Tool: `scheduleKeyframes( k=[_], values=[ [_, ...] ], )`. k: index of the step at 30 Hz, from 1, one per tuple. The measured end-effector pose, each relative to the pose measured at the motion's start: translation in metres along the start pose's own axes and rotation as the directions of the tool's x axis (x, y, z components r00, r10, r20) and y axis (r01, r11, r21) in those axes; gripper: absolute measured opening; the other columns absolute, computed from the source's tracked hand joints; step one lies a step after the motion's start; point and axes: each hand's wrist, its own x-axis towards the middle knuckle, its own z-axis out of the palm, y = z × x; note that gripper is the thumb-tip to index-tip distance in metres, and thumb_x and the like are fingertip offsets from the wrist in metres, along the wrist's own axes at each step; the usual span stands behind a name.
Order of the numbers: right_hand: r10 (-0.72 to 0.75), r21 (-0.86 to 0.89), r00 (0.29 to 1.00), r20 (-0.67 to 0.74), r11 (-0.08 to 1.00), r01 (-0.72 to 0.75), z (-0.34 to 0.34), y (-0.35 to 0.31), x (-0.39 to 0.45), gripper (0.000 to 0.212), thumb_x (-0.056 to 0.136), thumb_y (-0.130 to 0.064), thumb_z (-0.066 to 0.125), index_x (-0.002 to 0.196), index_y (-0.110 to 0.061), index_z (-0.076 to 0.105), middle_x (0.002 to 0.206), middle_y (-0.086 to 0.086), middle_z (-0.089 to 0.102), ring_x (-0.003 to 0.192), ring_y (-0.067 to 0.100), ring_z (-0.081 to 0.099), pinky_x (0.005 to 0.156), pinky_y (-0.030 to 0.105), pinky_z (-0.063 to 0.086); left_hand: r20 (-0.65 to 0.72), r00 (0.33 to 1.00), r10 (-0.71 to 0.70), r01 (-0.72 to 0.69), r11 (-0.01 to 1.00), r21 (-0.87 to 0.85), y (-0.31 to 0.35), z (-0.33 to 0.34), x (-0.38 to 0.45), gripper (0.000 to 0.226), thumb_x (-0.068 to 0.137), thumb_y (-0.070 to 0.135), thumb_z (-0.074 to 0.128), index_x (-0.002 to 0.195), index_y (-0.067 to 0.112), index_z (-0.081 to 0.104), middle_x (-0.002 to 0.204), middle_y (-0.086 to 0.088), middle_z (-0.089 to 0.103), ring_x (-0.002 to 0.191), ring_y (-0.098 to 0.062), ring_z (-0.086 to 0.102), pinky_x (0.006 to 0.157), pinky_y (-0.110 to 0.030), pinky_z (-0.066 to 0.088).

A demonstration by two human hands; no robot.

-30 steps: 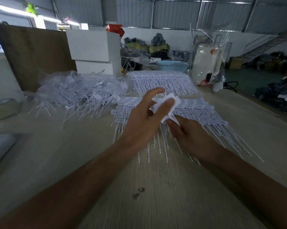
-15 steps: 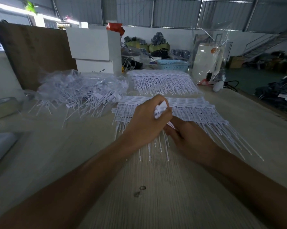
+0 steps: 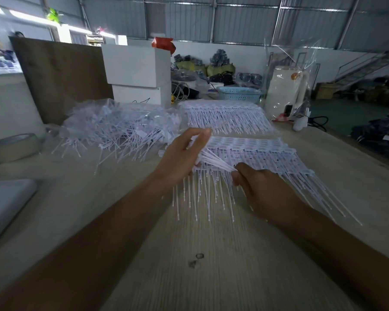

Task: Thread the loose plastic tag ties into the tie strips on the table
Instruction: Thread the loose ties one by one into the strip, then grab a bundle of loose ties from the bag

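Note:
A small bundle of white tag ties (image 3: 213, 160) stretches between my hands above the table. My left hand (image 3: 182, 156) grips the bundle's head end, thumb raised. My right hand (image 3: 259, 189) pinches the thin tail ends at its fingertips. Under both hands lies a layered stack of white tie strips (image 3: 256, 153), their tails fanning toward me. A second stack of tie strips (image 3: 225, 113) lies behind it. A heap of loose tag ties (image 3: 119, 131), partly in clear plastic, sits to the left.
A tape roll (image 3: 12, 147) and a grey flat object (image 3: 5, 203) lie at the left of the wooden table (image 3: 211, 265). White boxes (image 3: 135, 72), a brown board (image 3: 61, 75), a blue basket (image 3: 239, 94) and a bagged white roll (image 3: 285, 93) stand behind.
My left hand held a folded bunch of tag heads up, closed down on it, and now the bundle is drawn out straight between both hands. My right hand has pulled the tails rightward.

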Motion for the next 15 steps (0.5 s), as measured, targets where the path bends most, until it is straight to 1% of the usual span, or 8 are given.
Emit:
scheduleKeyframes(
  k=[2,3,4,6,8,11,13,15],
  values=[
    [0.017,-0.012,1.000,-0.009,1.000,-0.017,0.000,0.003,0.001,0.033,0.106,-0.035,0.029,0.101,-0.015,0.055,0.072,0.003,0.064,0.058,0.021,0.059,0.058,0.036,0.049,-0.059,0.994,-0.096,0.089,0.990,-0.113,-0.002,-0.010,0.005,0.067,0.086,0.077,0.036,0.130,0.032,0.058,0.098,0.005,0.067,0.072,-0.007,0.071,0.057,-0.025,0.054],
    [0.027,-0.014,1.000,-0.012,1.000,-0.027,0.001,0.004,0.001,0.031,0.107,-0.035,0.029,0.099,-0.017,0.054,0.068,-0.001,0.061,0.055,0.016,0.057,0.055,0.032,0.045,-0.139,0.977,-0.161,0.133,0.973,-0.189,-0.005,-0.017,0.009,0.067,0.088,0.075,0.038,0.133,0.028,0.055,0.103,0.000,0.067,0.074,-0.011,0.072,0.058,-0.026,0.056],
    [0.039,-0.009,0.999,-0.014,0.999,-0.039,0.001,0.004,0.002,0.029,0.107,-0.035,0.030,0.097,-0.019,0.052,0.064,-0.006,0.057,0.052,0.011,0.053,0.052,0.029,0.040,-0.239,0.947,-0.215,0.152,0.955,-0.253,-0.009,-0.025,0.014,0.057,0.094,0.067,0.043,0.133,0.027,0.053,0.106,-0.005,0.067,0.077,-0.015,0.071,0.060,-0.029,0.057],
    [0.065,0.000,0.998,0.011,0.998,-0.065,0.001,0.005,0.002,0.025,0.107,-0.035,0.030,0.095,-0.022,0.049,0.065,-0.008,0.054,0.054,0.008,0.052,0.051,0.027,0.038,-0.432,0.855,-0.285,0.181,0.947,-0.266,-0.021,-0.044,0.020,0.039,0.099,0.043,0.056,0.135,0.032,0.045,0.108,-0.011,0.066,0.078,-0.020,0.066,0.066,-0.035,0.058],
    [0.086,-0.004,0.994,0.061,0.996,-0.086,0.003,0.002,0.002,0.024,0.107,-0.035,0.029,0.096,-0.023,0.046,0.073,-0.001,0.060,0.063,0.015,0.058,0.060,0.033,0.046,-0.494,0.821,-0.287,0.224,0.957,-0.185,-0.034,-0.064,0.023,0.059,0.097,0.025,0.062,0.144,0.039,0.031,0.101,-0.008,0.063,0.069,-0.019,0.059,0.064,-0.036,0.055],
    [0.074,-0.009,0.993,0.090,0.997,-0.074,0.008,-0.002,0.002,0.021,0.108,-0.033,0.031,0.094,-0.024,0.044,0.077,0.002,0.062,0.067,0.019,0.059,0.065,0.035,0.046,-0.462,0.841,-0.282,0.330,0.944,0.024,-0.051,-0.095,0.026,0.084,0.091,0.016,0.065,0.152,0.043,0.015,0.090,-0.012,0.064,0.066,-0.024,0.056,0.066,-0.041,0.054],
    [0.064,-0.004,0.995,0.081,0.998,-0.064,0.010,-0.003,0.003,0.021,0.108,-0.031,0.033,0.093,-0.023,0.045,0.074,0.000,0.059,0.064,0.018,0.058,0.063,0.034,0.044,-0.475,0.839,-0.267,0.402,0.892,0.208,-0.060,-0.117,0.027,0.087,0.090,0.016,0.065,0.155,0.038,0.011,0.100,-0.017,0.067,0.072,-0.027,0.059,0.073,-0.044,0.055],
    [0.045,0.010,0.996,0.075,0.999,-0.046,0.012,-0.005,0.004,0.022,0.107,-0.030,0.034,0.092,-0.022,0.048,0.071,-0.003,0.057,0.063,0.015,0.057,0.063,0.033,0.044,-0.533,0.818,-0.216,0.449,0.819,0.357,-0.073,-0.136,0.024,0.084,0.089,0.016,0.063,0.157,0.029,0.015,0.114,-0.020,0.066,0.086,-0.032,0.063,0.078,-0.040,0.051]
  ],
)
